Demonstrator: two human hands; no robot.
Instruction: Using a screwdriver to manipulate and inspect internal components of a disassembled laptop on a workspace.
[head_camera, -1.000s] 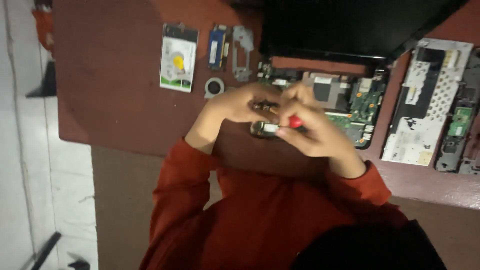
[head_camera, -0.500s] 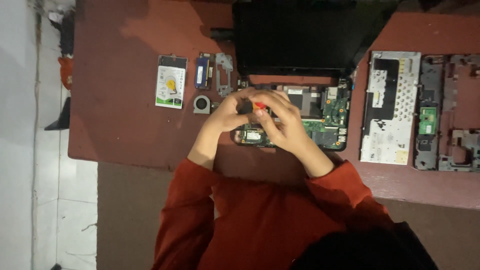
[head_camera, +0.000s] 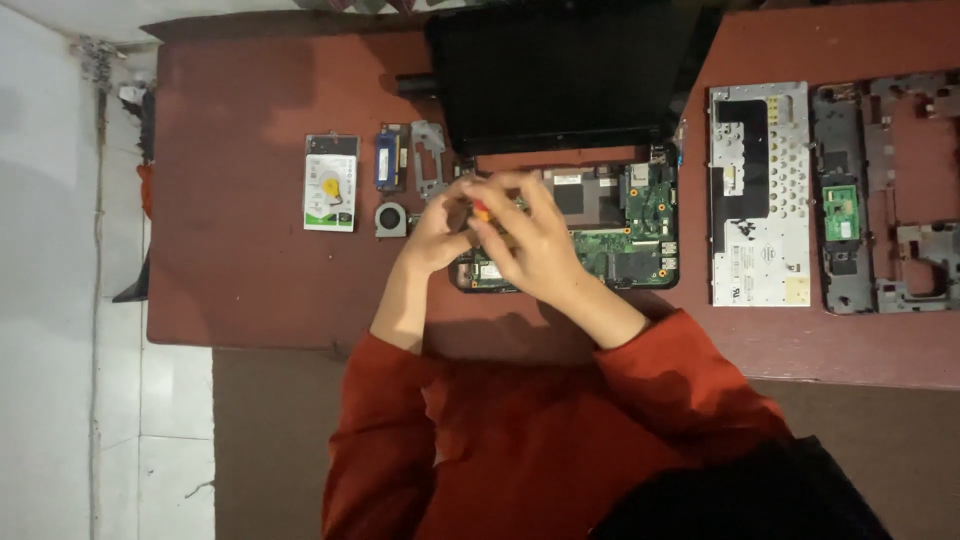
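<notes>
Both hands, left (head_camera: 437, 232) and right (head_camera: 530, 240), are clenched together around a small red-handled tool (head_camera: 481, 211), likely a screwdriver, over the left end of the exposed laptop board (head_camera: 620, 235). Tool is light, stiff and mostly hidden, so its axis is unclear. Board looks fragile: hold by the edges. Its long axis runs left-right across the desk (head_camera: 240, 270).

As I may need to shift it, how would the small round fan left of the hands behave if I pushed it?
The fan lies flat on the table, so it should slide rather than roll. It looks small and thin, probably light. Its exposed blades seem fragile; push its frame.
</notes>
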